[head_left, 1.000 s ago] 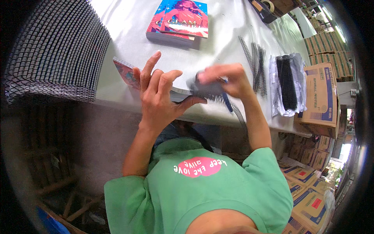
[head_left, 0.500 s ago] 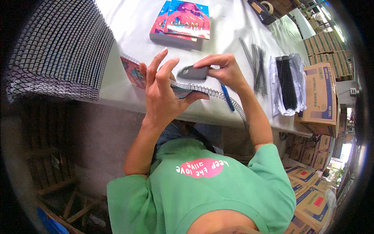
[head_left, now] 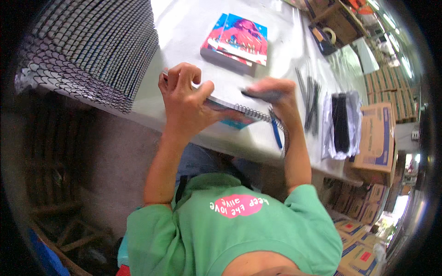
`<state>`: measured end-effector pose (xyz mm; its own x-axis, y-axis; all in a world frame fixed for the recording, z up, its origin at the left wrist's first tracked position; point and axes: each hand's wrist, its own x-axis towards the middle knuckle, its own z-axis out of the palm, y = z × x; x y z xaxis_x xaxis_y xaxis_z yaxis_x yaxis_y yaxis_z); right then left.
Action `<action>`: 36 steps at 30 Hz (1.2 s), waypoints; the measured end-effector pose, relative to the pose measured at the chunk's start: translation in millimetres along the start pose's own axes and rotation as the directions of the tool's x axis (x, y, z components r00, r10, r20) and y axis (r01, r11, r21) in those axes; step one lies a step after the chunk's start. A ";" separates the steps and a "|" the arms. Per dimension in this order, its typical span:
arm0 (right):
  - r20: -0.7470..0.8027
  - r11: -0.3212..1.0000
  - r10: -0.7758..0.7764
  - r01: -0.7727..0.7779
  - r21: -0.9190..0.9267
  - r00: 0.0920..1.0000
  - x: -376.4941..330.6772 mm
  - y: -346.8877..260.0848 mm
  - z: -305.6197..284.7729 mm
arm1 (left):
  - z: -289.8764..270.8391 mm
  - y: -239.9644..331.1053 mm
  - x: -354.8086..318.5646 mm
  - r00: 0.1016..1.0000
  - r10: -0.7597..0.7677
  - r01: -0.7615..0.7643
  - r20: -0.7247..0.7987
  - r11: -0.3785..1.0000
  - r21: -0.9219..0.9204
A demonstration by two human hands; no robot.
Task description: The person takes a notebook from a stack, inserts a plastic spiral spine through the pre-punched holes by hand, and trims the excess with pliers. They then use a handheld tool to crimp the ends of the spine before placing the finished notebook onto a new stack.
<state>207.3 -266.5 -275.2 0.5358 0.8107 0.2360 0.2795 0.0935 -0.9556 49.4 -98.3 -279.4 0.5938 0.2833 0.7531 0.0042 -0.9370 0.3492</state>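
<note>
Notebook [head_left: 230, 108] spiral edge faces person | left hand [head_left: 186, 99] grips it | right hand [head_left: 276, 94] clasps dark tool [head_left: 260, 94]

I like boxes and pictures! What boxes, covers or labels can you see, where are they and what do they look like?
Cardboard box: right of table, brown with blue patches.
Stacked cartons: floor, lower right, brown with red-blue labels.
Stack of booklets: table top, pink-blue picture cover.
Plastic bag: table's right, clear, black coils inside.

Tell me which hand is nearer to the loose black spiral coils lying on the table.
Right. The right hand works at the notebook's spiral edge, just beside the loose black spiral coils. The left hand grips the notebook's other side, farther from them.
</note>
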 end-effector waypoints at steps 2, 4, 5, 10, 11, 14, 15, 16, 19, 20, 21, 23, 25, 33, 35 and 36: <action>0.193 0.976 -0.215 0.202 0.085 0.957 11.5 -5.4 3.4 | 3.0 -5.8 2.3 1.000 -0.024 0.023 -0.013 0.999 -0.049; 0.225 0.967 -0.164 0.202 -0.157 0.960 13.9 -0.9 7.0 | 4.0 -1.3 3.7 1.000 0.001 -0.001 -0.007 0.998 -0.064; 0.149 0.896 -0.023 0.087 -0.435 0.989 15.9 9.1 8.1 | 4.7 0.9 2.0 1.000 -0.003 0.002 -0.014 0.997 -0.082; 0.232 0.944 -0.274 0.215 0.250 0.933 16.6 -9.3 19.4 | 1.7 -2.2 -3.6 0.997 -0.075 0.075 0.004 0.990 -0.123; 0.291 0.994 -0.078 0.097 -0.051 0.953 17.2 -6.5 18.8 | -0.1 -2.8 -4.9 0.997 -0.078 0.077 0.002 0.989 -0.129; 0.009 0.747 -0.292 0.222 0.626 0.956 11.9 16.2 8.5 | 0.7 -6.4 -6.4 0.997 -0.051 0.044 -0.061 0.992 -0.119; 0.128 0.859 -0.325 0.236 0.455 0.937 15.0 6.3 15.3 | 0.6 -9.4 -8.9 0.996 -0.068 0.061 -0.058 0.992 -0.108; 0.244 0.920 -0.354 0.290 0.262 0.903 17.4 -6.8 22.1 | -0.7 -10.3 -9.8 0.996 -0.076 0.070 -0.054 0.992 -0.104; 0.035 0.986 -0.003 0.009 -0.164 0.999 26.8 3.6 18.8 | -2.6 -10.1 -8.5 0.996 -0.069 0.062 -0.052 0.991 -0.121; 0.120 0.956 -0.218 0.187 0.225 0.969 22.1 0.7 16.5 | -2.1 -10.0 -7.4 0.997 -0.062 0.054 -0.053 0.990 -0.132; 0.202 0.908 -0.351 0.280 0.311 0.914 22.0 -9.6 21.7 | -0.6 -13.4 -8.2 0.993 -0.098 0.089 -0.059 0.986 -0.143; 0.315 0.942 -0.324 0.272 0.199 0.892 26.0 -16.5 28.7 | 0.0 -17.7 -14.5 0.985 -0.167 0.159 -0.031 0.972 -0.172; 0.052 0.938 -0.125 0.135 -0.318 0.991 35.6 13.6 24.5 | -0.4 -13.8 -9.5 0.990 -0.142 0.135 -0.024 0.974 -0.183; 0.087 0.992 0.095 -0.101 0.076 0.992 31.4 13.0 24.7 | 12.5 -33.4 -23.7 0.982 -0.173 0.151 -0.072 0.958 -0.243; 0.159 0.908 -0.305 0.236 0.347 0.939 31.1 2.1 33.8 | 18.8 -42.7 -29.5 0.973 -0.204 0.170 -0.107 0.950 -0.261; 0.236 0.899 -0.392 0.316 0.302 0.889 33.3 -7.6 38.6 | 19.6 -42.8 -28.9 0.966 -0.229 0.185 -0.119 0.936 -0.300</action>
<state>192.3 -217.9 -266.8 0.1787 0.8208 0.5425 0.1798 0.5148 -0.8382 47.8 -70.5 -327.1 0.4772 0.5129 0.7136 -0.1272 -0.7632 0.6336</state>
